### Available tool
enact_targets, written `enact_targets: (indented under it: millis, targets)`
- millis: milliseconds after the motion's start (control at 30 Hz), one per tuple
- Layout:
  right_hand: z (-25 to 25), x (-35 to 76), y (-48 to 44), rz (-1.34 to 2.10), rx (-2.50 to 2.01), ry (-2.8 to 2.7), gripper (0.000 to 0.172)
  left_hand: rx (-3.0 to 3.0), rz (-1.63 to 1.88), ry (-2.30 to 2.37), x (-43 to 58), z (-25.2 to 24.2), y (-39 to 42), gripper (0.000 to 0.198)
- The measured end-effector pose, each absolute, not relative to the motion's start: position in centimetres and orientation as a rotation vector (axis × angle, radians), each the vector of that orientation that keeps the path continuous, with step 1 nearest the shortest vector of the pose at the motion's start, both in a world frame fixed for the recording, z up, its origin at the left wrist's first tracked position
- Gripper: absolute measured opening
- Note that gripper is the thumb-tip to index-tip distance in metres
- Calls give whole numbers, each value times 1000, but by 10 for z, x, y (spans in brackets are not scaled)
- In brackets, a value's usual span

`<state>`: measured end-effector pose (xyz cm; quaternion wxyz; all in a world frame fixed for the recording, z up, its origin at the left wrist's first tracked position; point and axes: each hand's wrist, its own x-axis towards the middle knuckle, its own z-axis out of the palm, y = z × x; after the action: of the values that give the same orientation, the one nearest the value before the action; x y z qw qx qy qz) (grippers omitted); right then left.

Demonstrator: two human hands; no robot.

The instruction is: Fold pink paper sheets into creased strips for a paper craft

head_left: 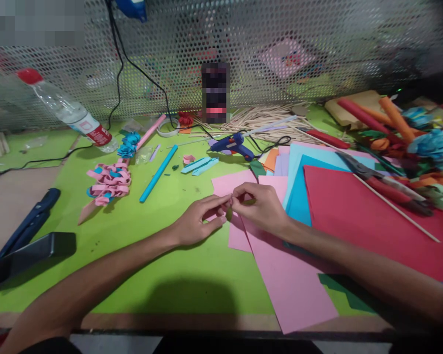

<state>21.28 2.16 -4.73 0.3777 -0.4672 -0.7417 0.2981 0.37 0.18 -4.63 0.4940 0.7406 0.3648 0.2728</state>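
Right fingers [239,189] pinch together, left fingers [213,200] curl halfway apart, and letting go could drop anything held, too small to tell, onto pink paper [239,237] below.

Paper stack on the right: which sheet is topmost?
The red sheet: it overlaps the blue sheet, which overlaps the light-blue sheet. It's also the one crossed by a thin wooden stick.

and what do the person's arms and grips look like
The left grip and right grip are ungloved human hands. The left forearm and right forearm are bare and slim, with nothing worn on them. A black sleeve shows at the lower left.
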Motion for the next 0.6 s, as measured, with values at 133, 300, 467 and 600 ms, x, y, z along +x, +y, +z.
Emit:
enact_targets:
  millis: [133, 300, 467, 600]
  targets:
    - [-47, 213, 22, 755, -1194, -1897, 3, 1762, 676, 868, 5, -45, 2, 51]
    - [-45, 213, 22, 736, -1215, -1904, 4, 1741, 689, 855, 5, -44, 2, 52]
    - [-44, 214, 24, 735, -1218, -1907, 5, 1719, 694, 862, 5, -44, 2, 51]
    - [-43, 215, 26, 718, -1248, -1898, 8, 1684, 686, 865, 4, -45, 2, 51]
